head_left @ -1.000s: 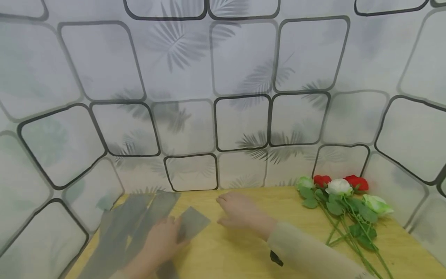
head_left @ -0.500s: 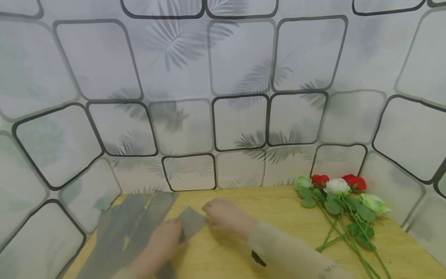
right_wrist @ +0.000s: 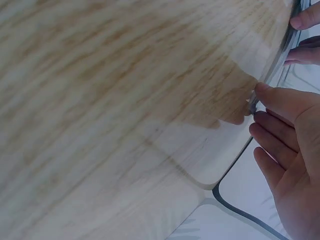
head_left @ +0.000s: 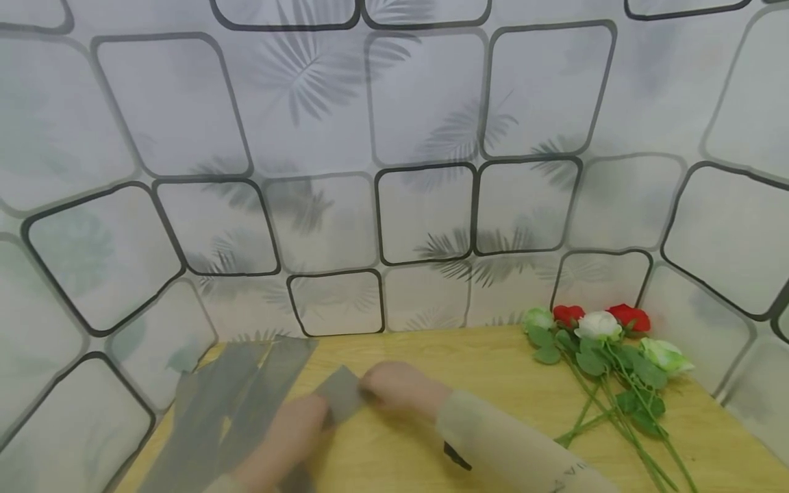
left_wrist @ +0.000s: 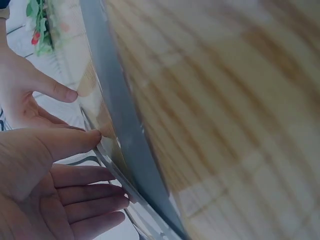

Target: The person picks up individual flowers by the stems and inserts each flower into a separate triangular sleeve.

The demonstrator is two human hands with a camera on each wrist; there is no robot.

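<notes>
Between my hands a thin grey strip is held, its end squared off and lifted at a slant over the wooden table. My left hand grips it, and the left wrist view shows the thumb and fingers on either side of the strip's edge. At the far right corner of that end, my right hand pinches the strip. Thumb and index finger of the right hand meet on the tip in the right wrist view, with the other fingers loosely bent. The strip's lower part is hidden behind my left forearm.
Several more grey strips lie side by side on the table's left. Roses in red, white and pale green, with long stems, lie at the right. A patterned wall covering encloses the table behind and on both sides.
My right hand has moved left and slightly down to the strip's corner and now pinches it. The left hand has shifted slightly right. The roses and other strips lie as before.
</notes>
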